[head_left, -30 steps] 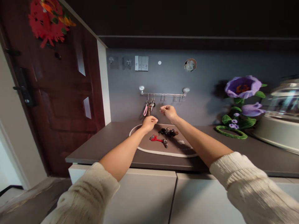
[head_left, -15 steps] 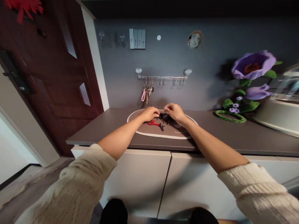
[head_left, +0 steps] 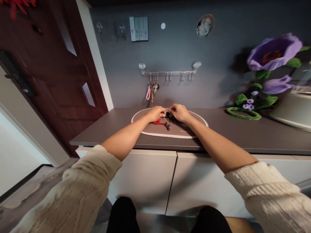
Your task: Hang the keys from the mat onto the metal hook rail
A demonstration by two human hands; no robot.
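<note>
Both hands meet over the oval brown mat (head_left: 155, 130), which has a white border. My left hand (head_left: 155, 114) is closed, its fingertips pinched at the left side of a dark bunch of keys (head_left: 172, 118). From the right, my right hand (head_left: 179, 113) pinches at the same bunch with thumb and forefinger. The fingers hide part of it, and single keys are hard to make out. Just in front of my left hand lies a red strap (head_left: 159, 122) with small silver keys (head_left: 167, 126) at its end, resting on the mat.
A clear hook rail (head_left: 170, 72) on the wall carries several keys and a pink loop (head_left: 148, 93) at its left. Purple flowers (head_left: 274, 53) on a green ring base (head_left: 243, 113) stand right, beside a pale rounded object (head_left: 291, 108). A dark red door (head_left: 55, 71) is left.
The view has tipped down slightly, so the scene sits higher. My right hand has come a little closer to my left over the dark keys. The red strap lies as before.
</note>
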